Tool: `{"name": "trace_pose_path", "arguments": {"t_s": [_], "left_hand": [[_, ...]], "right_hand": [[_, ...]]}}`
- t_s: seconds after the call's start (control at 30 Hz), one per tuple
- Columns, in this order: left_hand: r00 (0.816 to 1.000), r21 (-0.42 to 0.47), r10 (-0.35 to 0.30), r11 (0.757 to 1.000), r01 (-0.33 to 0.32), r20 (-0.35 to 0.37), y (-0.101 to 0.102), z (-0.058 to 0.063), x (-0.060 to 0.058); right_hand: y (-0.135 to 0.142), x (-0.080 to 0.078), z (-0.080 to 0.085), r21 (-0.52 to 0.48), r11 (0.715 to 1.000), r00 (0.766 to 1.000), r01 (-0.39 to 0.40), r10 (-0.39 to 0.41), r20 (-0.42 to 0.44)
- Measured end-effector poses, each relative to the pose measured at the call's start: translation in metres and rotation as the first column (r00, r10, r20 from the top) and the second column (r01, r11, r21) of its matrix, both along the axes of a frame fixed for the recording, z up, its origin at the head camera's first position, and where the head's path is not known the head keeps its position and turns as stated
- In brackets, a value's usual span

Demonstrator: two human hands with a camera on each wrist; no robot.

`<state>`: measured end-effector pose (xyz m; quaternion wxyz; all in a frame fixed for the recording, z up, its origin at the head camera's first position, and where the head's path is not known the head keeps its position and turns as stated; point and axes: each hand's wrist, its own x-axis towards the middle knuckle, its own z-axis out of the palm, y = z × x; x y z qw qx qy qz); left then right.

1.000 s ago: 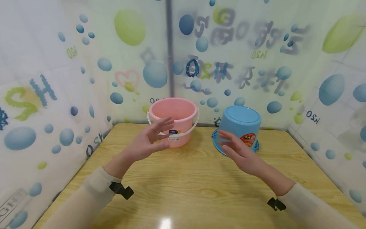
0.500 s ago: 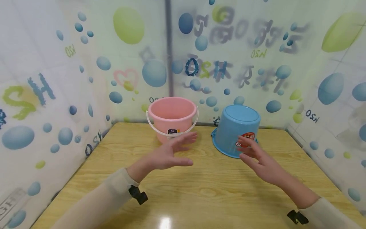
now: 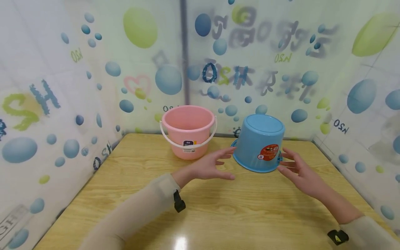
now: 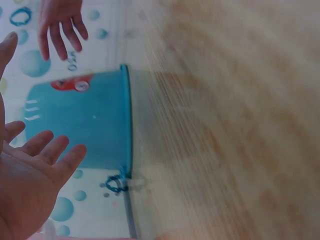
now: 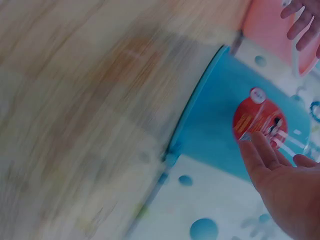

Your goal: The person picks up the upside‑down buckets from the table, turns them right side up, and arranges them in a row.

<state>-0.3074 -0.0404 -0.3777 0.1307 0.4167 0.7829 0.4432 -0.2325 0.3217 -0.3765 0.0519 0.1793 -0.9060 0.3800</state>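
Note:
A blue bucket [image 3: 257,142] stands upside down on the table, its rim down and a red oval label [image 5: 260,120] on its side. My left hand [image 3: 210,166] is at its left, fingers spread and thumb apart, holding nothing. On the other side, my right hand [image 3: 303,173] has its fingers extended near the bucket's right edge. In the left wrist view the blue bucket [image 4: 85,120] shows between both hands; whether any fingertip touches it I cannot tell. Behind my left hand, a pink bucket [image 3: 189,133] stands upright with its white handle [image 3: 175,143] hanging down in front.
The wood-grain table [image 3: 200,211] runs back to a patterned curtain [image 3: 265,45] with blue and green dots. Similar sheets hang along the left and right sides. The pink bucket sits left of the blue one, with a gap between them.
Both hands have moved to the right. My left hand went from in front of the pink bucket to the blue bucket's left; my right hand went from before the blue bucket to its right side.

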Motion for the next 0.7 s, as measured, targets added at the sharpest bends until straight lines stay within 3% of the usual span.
{"name": "trace_pose_path", "arguments": {"t_s": [0.2,0.33,0.47,0.7], "left_hand": [[0.998,-0.055,0.052,0.997,-0.05,0.044,0.019,-0.015,-0.035],[0.995,-0.081,0.099,0.992,-0.096,0.022,0.029,-0.026,-0.056],[0.99,-0.092,0.141,0.986,-0.138,0.02,0.036,-0.03,-0.07],[0.979,-0.128,0.187,0.976,-0.176,0.084,0.048,-0.037,-0.084]], "right_hand": [[0.026,-0.021,-0.01,0.029,0.998,0.992,0.056,-0.058,0.11],[0.036,-0.034,-0.015,0.056,0.997,0.986,0.05,-0.058,0.159],[0.039,-0.046,-0.02,0.078,0.996,0.974,0.042,-0.058,0.218],[0.037,-0.067,-0.027,0.136,0.99,0.957,0.026,-0.064,0.282]]}}
